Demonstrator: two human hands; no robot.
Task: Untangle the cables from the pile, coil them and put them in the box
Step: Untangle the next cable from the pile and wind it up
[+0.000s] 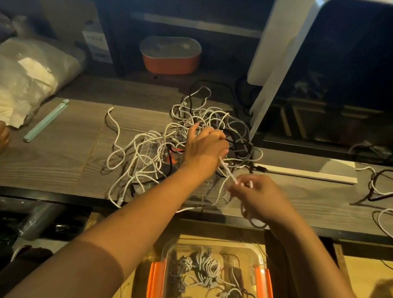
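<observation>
Untangling is the step in hand: the left hand (203, 147) reaches into the pile of cables (154, 147) on the desk (49, 152), fingers curled round a white cable (225, 169). This runs taut to the right hand (257, 196), which seems to pinch its near end, though blur hides the exact grip. The box (214, 246) sits below the desk edge and holds several coiled cables. The next move probably calls for drawing this cable free without dragging its neighbours, then coiling it.

Your right hand (257, 196) blurs where it pinches the thin white cable (225, 169). Your left hand (203, 147) covers part of the tangled white-and-black cable pile (149, 149). The clear orange-clipped plastic box (154, 283) runs off the bottom edge.
</observation>
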